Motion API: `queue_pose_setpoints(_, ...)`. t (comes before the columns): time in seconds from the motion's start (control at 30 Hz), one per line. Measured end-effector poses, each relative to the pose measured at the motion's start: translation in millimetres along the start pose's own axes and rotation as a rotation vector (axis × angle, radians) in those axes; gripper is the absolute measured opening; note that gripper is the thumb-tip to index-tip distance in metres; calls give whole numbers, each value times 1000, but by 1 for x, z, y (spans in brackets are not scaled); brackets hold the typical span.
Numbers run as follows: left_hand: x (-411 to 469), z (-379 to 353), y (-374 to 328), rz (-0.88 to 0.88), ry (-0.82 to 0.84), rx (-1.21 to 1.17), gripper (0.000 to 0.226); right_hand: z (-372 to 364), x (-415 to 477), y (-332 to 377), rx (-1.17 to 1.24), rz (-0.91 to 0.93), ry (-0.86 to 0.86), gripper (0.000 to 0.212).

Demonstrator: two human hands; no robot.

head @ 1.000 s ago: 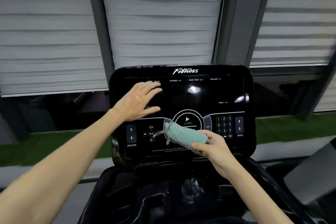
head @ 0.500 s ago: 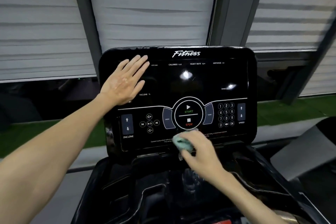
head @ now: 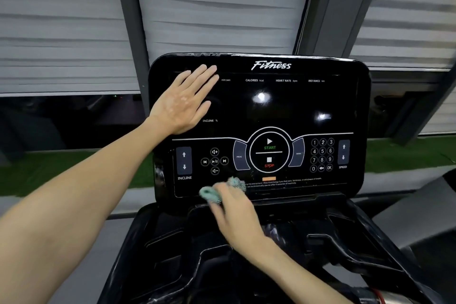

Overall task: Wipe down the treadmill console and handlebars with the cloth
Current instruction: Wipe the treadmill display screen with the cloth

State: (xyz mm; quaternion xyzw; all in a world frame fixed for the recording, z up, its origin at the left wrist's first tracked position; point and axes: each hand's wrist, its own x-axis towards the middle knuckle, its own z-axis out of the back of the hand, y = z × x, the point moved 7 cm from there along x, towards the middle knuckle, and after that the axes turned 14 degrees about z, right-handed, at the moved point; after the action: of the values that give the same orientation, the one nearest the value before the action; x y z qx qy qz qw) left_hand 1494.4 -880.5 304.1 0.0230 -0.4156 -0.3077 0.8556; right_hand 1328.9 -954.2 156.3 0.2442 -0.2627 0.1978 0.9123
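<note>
My left hand [head: 183,101] presses the console [head: 320,106] at ten o'clock, fingers together. My right hand [head: 237,215] grips the cloth [head: 209,193] at seven o'clock.

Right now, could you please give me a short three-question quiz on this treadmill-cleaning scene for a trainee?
1. True or false: the left hand lies flat, fingers straight, on the upper left of the console.
2. Where is the right hand holding the cloth?
A) on the number keypad
B) at the console's bottom edge, left of centre
C) over the Fitness logo
3. Fill in: the label directly beneath START in the round centre control reads ____.

Key: 1 true; 2 B; 3 STOP.
</note>
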Motion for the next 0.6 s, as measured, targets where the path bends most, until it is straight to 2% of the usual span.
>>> queue_pose_setpoints(0.07, 0, 1, 0, -1, -1, -1, 59, -18, 4, 6, -54, 75, 102, 20)
queue_pose_setpoints(0.2, 0, 2, -2, 4, -2, -1, 60, -31, 20, 15, -170, 127, 108, 24)
queue_pose_setpoints(0.37, -1, 3, -2, -2, -4, -7, 59, -56, 38, 39, -214, 176, 280, 21)
queue_pose_setpoints(0.43, -1, 2, -2, 1, -5, -14, 59, -55, 30, 36, -219, 202, 261, 18)
queue_pose_setpoints(0.5, 0, 2, -2, 0, -12, -24, 59, -51, 18, 33, -276, 262, 251, 24)
queue_pose_setpoints(0.6, 0, 1, -2, 1, -13, -35, 59, -48, 12, 27, -232, 328, 246, 31)
